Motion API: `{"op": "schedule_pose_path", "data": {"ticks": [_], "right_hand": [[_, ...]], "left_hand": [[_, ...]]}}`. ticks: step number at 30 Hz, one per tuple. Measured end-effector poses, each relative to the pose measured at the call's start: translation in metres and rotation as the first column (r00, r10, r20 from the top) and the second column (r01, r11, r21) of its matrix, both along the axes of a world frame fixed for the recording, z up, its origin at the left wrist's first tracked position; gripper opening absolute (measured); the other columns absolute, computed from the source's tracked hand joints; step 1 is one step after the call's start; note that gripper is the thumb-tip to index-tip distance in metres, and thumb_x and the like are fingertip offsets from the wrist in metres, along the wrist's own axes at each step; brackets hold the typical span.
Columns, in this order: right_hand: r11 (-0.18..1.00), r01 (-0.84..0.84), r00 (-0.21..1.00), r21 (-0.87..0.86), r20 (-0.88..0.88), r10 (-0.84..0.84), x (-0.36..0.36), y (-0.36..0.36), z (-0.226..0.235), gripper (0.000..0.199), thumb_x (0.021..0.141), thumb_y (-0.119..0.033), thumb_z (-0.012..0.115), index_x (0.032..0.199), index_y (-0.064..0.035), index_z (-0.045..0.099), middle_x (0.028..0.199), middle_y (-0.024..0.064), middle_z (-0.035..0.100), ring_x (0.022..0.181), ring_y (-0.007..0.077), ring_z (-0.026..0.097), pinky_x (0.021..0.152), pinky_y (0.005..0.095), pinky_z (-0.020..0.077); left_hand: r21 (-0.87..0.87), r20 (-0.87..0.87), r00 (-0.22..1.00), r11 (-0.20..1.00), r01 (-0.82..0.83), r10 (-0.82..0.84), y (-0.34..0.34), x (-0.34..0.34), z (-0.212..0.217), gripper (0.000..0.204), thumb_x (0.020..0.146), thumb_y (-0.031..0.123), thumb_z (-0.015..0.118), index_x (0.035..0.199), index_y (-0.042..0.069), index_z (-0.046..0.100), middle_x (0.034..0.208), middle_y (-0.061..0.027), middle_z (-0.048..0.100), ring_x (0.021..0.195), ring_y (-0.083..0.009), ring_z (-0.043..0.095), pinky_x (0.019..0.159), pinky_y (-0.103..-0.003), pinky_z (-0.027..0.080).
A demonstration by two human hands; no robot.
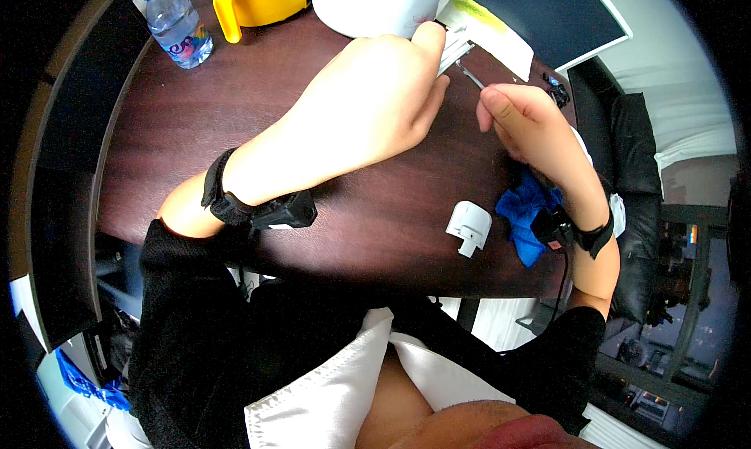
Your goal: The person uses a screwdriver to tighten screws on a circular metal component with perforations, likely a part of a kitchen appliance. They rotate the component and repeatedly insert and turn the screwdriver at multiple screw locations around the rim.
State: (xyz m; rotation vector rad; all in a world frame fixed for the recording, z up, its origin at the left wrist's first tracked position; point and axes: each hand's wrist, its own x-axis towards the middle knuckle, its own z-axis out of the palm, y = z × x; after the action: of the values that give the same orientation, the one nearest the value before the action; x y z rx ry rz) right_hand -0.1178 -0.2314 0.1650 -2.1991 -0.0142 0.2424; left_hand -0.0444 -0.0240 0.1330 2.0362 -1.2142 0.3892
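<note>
My left hand [371,97] is closed round a narrow white slotted piece [455,52], whose far end sticks out past my fingers. Most of that piece is hidden by the hand. To its right, my right hand [528,116] pinches a thin, light grey stick-like tool [471,75] between thumb and forefinger. The tool's tip points toward the white piece; whether the two touch, I cannot tell. Nearer on the table, below my hands, lies a small white plastic part [471,220] with a rounded top and a short tab.
A crumpled blue cloth [522,214] lies beside my right wrist. At the back stand a water bottle [178,26], a yellow container with a handle [270,1] and a white rounded appliance [371,7]. A sheet of paper [501,46] and a dark screen [563,19] are at the back right.
</note>
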Motion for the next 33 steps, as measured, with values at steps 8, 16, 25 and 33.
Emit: {"op": "schedule_pose_path", "data": {"ticks": [8,16,25,33], "right_hand": [[0.703,0.159,0.866,0.694,-0.440,0.238,-0.001,-0.011,-0.016,0.046,0.100,-0.046,0.042,0.076,-0.0090,0.052,0.049,-0.0082,0.030,0.037,0.0035,0.027,0.037,0.0217,0.0221],[0.845,0.149,0.848,-0.513,0.507,0.158,-0.009,0.004,-0.010,0.027,0.093,-0.025,0.058,0.077,-0.0040,0.058,0.060,0.0187,0.054,0.058,0.0373,0.059,0.049,0.0422,0.0437],[0.704,0.249,0.820,-0.665,0.532,0.212,-0.012,0.011,-0.004,0.032,0.094,-0.031,0.055,0.074,-0.0058,0.053,0.057,0.0156,0.056,0.055,0.0362,0.059,0.048,0.0439,0.0446],[0.677,0.291,0.787,-0.676,0.571,0.232,-0.011,0.012,-0.008,0.033,0.095,-0.032,0.055,0.074,-0.0062,0.053,0.057,0.0144,0.057,0.054,0.0360,0.059,0.046,0.0432,0.0439]], "left_hand": [[-0.045,0.009,0.999,0.998,0.038,-0.037,-0.002,0.005,-0.002,0.026,0.086,0.015,0.063,0.097,0.001,0.044,0.060,-0.0219,0.054,0.060,-0.0417,0.058,0.052,-0.047,0.043],[-0.073,0.025,0.999,0.996,0.044,-0.043,0.001,0.008,-0.002,0.023,0.087,0.014,0.062,0.098,0.001,0.046,0.062,-0.0213,0.054,0.061,-0.0406,0.058,0.053,-0.046,0.043],[-0.064,0.000,0.999,0.997,0.049,-0.049,0.001,0.008,-0.001,0.023,0.088,0.014,0.062,0.098,0.001,0.047,0.063,-0.0215,0.055,0.061,-0.0403,0.058,0.053,-0.045,0.043],[-0.057,-0.050,0.997,0.997,0.050,-0.053,0.002,0.008,0.000,0.023,0.087,0.014,0.062,0.099,0.001,0.048,0.063,-0.0218,0.055,0.061,-0.0401,0.058,0.054,-0.045,0.043]]}}
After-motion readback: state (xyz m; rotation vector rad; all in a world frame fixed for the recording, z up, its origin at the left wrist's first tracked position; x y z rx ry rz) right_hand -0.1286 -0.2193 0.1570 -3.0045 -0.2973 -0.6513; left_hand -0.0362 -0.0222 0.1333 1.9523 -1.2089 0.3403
